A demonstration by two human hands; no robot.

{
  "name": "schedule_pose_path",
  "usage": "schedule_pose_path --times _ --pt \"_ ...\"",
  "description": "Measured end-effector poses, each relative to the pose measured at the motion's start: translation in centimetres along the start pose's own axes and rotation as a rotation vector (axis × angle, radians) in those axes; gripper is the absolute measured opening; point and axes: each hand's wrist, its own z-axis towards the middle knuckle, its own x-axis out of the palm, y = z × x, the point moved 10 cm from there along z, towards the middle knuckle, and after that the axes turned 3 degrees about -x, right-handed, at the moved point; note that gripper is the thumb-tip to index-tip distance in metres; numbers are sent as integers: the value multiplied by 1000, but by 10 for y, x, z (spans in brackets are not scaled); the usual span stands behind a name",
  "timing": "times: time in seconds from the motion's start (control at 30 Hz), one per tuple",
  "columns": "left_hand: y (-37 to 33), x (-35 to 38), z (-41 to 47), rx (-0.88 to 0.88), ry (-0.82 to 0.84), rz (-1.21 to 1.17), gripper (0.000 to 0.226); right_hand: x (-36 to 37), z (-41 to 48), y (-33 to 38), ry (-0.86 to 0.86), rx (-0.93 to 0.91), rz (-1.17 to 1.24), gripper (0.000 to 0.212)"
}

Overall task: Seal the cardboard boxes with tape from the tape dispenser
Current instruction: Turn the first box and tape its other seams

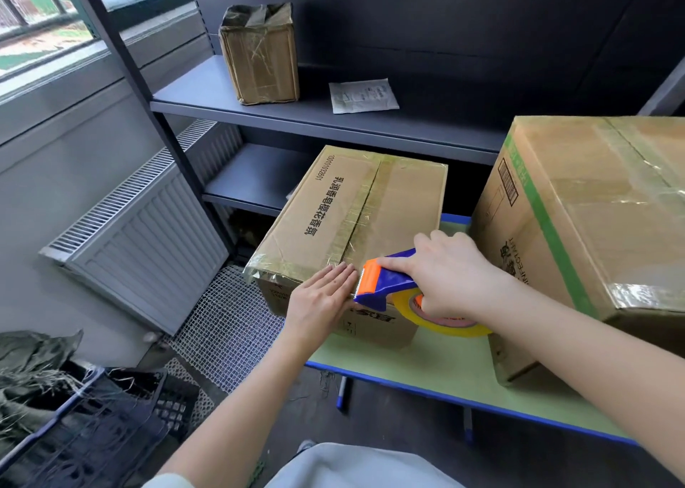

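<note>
Left hand (320, 298): flat, fingers straight and together, pointing toward 1 o'clock, pressing on the near top edge of the middle cardboard box (352, 209). Holds nothing

Right hand (448, 276): curled round the handle of the blue tape dispenser (385, 283), forefinger laid straight along its top toward the orange blade guard. The toothed edge sits at the box's near edge, just beside the left fingertips; the yellow tape roll (444, 324) hangs under the wrist

Box: on the green tabletop (426, 361), dead centre. Brown, black print down its left flap, shiny yellowish tape along the centre seam and edges

Larger taped box (593, 220) at 3 o'clock of it. Small taped box (259, 53) at 11 o'clock on the grey shelf (315, 113)
</note>
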Motion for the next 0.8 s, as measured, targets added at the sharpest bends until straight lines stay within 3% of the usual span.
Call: schedule_pose_path --times 0.2,0.33,0.8 --pt "34 -5 3 52 30 -45 62 -5 29 19 61 22 -17 80" --pt "49 -2 -2 24 45 -93 57 -11 33 17 52 4 69 65" --pt "57 3 -2 -76 153 -137 58 33 -33 -36 71 66 316 71"
